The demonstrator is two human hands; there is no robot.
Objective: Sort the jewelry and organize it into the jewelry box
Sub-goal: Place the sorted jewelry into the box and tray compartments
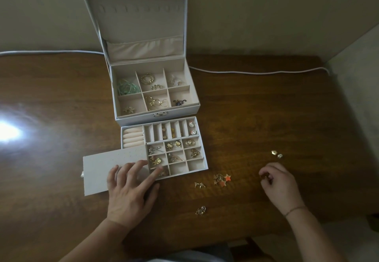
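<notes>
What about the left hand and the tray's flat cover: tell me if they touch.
Touching. The head view shows the left hand lying with spread fingers on the flat cover.

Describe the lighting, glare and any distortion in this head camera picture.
Head view: dim, warm light overall; a blown-out white glare patch sits on the wooden table at the left edge; wide-angle distortion bows the table's far edge and the white cable; the small jewelry by the right hand is too soft to identify; the open jewelry box is evenly lit.

Dark wood table [266,108], glare at left; beige wall [266,16]; white cable [256,72]
</notes>
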